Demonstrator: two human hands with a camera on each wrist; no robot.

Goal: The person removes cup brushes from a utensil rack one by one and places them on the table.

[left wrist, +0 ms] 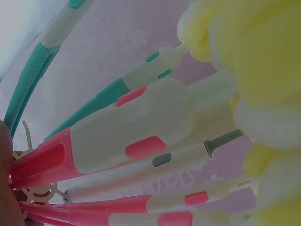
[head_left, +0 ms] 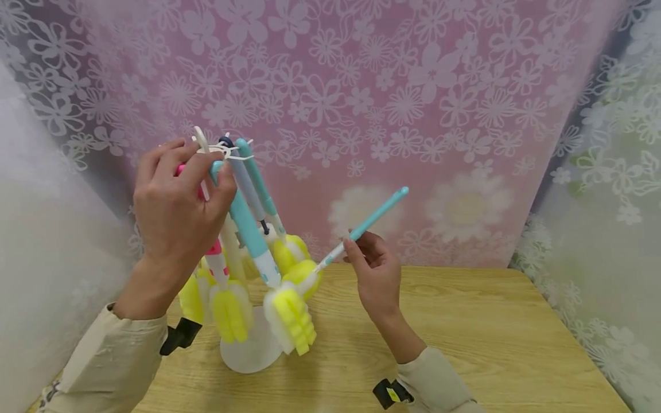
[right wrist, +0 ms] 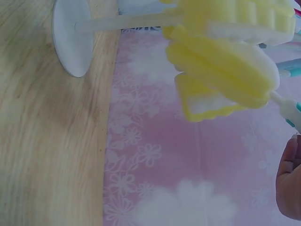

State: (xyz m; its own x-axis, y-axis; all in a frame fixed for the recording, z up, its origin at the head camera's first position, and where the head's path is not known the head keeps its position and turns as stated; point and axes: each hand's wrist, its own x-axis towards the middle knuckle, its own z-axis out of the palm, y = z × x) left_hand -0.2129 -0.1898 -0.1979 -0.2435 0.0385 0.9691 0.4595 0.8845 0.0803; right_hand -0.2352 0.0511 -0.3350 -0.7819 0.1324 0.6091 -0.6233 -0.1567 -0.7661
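In the head view a white stand (head_left: pixel 242 353) bears several bottle brushes with yellow-and-white sponge heads, hung heads down. My left hand (head_left: pixel 178 195) grips the stand's top around the white hooks (head_left: pixel 227 150), its thumb against the upper end of a teal-handled brush (head_left: pixel 248 223). A pink-handled brush (head_left: pixel 216 261) shows beneath that hand, its upper part partly hidden by the fingers. To the right, my right hand (head_left: pixel 379 269) pinches another teal-and-white bottle brush (head_left: pixel 379 212) by its handle. This brush slants up to the right, its sponge head (head_left: pixel 304 272) overlapping the hanging ones.
The wooden table (head_left: pixel 465 321) carries the stand left of its middle. A pink flowered curtain (head_left: pixel 330 103) hangs behind the table, and pale patterned curtains (head_left: pixel 604 241) flank it. Hanging sponge heads crowd around the stand's pole (right wrist: pixel 127 22).
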